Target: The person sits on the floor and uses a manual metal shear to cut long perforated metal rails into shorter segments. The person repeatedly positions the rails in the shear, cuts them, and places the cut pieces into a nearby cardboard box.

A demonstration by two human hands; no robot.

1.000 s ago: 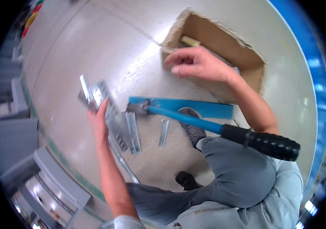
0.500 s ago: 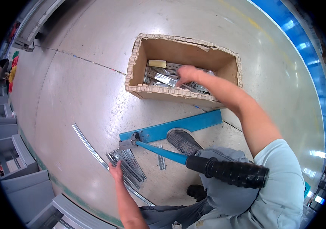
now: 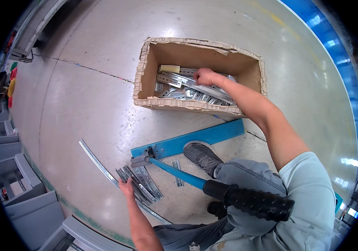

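My right hand [image 3: 204, 77] reaches into an open cardboard box [image 3: 195, 103], its fingers closed at a slotted metal rail [image 3: 180, 78] above other loose rails. Near the lower left, my left hand [image 3: 126, 187] grips the edge of a bundle of short metal rails [image 3: 142, 184] on the floor, thumb and fingers to either side of one rail. A long thin rail [image 3: 96, 162] passes under or beside that hand; which one I cannot tell. The blue-handled lever cutter [image 3: 179, 175] with a black grip stands between my hands, neither touching it.
The cutter's blue base plate [image 3: 208, 134] lies on the floor under my shoe [image 3: 202, 158]. A short rail piece [image 3: 177, 173] lies beside the lever. Inside the box is a yellowish block [image 3: 170, 68]. Grey bins [image 3: 30, 209] line the left side.
My right hand has shifted slightly up in the box, and the rails beneath it lie differently, with more short pieces showing. My left hand has stayed at the bundle.
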